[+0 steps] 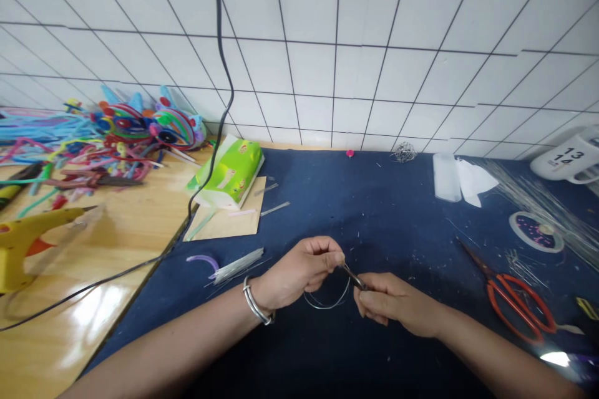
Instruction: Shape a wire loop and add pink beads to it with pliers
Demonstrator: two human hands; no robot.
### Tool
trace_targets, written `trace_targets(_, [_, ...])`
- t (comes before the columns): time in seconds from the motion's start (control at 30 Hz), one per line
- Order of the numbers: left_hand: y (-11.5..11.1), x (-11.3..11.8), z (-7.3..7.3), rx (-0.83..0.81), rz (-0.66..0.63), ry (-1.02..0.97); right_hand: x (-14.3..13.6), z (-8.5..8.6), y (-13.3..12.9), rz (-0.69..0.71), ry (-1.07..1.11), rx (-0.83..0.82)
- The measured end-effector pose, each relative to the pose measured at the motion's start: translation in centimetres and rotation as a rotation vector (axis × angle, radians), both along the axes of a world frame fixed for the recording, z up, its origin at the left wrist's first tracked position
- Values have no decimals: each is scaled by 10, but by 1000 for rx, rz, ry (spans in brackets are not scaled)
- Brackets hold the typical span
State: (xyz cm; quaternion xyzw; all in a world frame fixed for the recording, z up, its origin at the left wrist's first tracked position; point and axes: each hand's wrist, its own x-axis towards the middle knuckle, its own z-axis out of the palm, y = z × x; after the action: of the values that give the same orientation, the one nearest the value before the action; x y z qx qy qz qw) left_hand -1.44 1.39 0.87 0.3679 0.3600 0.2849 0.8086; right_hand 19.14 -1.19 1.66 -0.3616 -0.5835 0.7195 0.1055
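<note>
My left hand [314, 265], with a silver bangle [256, 302] on its wrist, pinches a thin wire loop [327, 307] between thumb and fingertips. The loop hangs below the fingers, over the dark blue mat [341, 212]. My right hand [395, 302] is closed around small dark metal pliers [354, 277]. Their jaws reach the wire right beside my left fingertips; the handles are mostly hidden in the palm. Left of my left hand lie a bundle of cut wires [238, 266] and a purple curved strip [204, 259].
Orange-handled scissors [510, 299], a round bead dish [536, 232], long wires [538, 199] and a white mug [566, 159] are on the right. On the left are a green tissue pack [229, 171], a yellow glue gun [32, 243], colourful pipe-cleaner figures [175, 126] and a black cable [222, 62].
</note>
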Motion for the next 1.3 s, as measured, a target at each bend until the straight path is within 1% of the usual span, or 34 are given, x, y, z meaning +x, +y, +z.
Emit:
trace_targets(0.13, [6, -5, 2, 109, 46, 44, 6, 2, 5, 9, -27, -10])
trace_targets(0.23, [10, -8, 4, 226, 87, 140, 10, 7, 9, 21, -115, 60])
trace_targets(0.3, [11, -10, 6, 315, 111, 229, 11, 10, 10, 24, -194, 157])
trace_targets(0.4, [12, -12, 10, 440, 140, 348, 9, 14, 11, 20, -346, 377])
trace_targets(0.47, [12, -13, 13, 510, 136, 407, 7, 14, 10, 30, -420, 502])
trace_targets(0.57, [12, -14, 14, 604, 127, 463, 5, 14, 8, 68, -460, 583])
trace_targets(0.67, [13, -14, 13, 664, 116, 504, 5, 13, 7, 81, -489, 632])
trace_targets(0.83, [13, -15, 13, 699, 96, 534, 6, 12, 7, 46, -537, 685])
trace_targets(0.97, [13, -15, 13, 736, 85, 553, 5, 11, 8, 57, -531, 700])
trace_targets(1.3, [14, -14, 14, 902, 80, 632, 5, 8, 8, 57, -558, 723])
